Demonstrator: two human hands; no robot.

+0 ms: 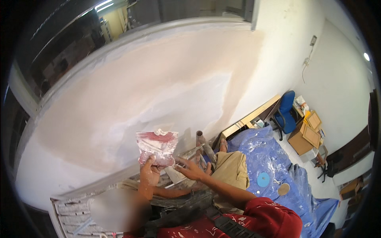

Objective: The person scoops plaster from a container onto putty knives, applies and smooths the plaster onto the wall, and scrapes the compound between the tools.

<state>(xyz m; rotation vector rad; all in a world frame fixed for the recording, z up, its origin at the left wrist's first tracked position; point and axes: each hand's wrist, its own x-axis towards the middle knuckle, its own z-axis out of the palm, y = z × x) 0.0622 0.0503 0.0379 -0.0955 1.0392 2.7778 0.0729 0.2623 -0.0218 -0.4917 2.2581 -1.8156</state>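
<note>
My left hand (148,171) grips a wide red putty spreader (158,147) by its lower edge, thumb across its face. White putty smears the spreader's face, with a small lump at its top edge. Just to the right, my right hand (191,170) reaches toward the spreader's lower corner with its fingers stretched and apart. A pale flat piece (174,174) shows below those fingers; I cannot tell whether they touch it. In front is a wall (154,75) with damp-looking beige patches around a paler grey-white area.
A grey pipe (199,139) stands near the wall beside my foot (223,145). Rightward, a blue tarp (258,158) covers floor, with a blue disc (262,179) and a tan disc (283,189). Beyond are a blue chair (286,113) and cardboard boxes (303,139). A slatted surface (67,214) lies lower left.
</note>
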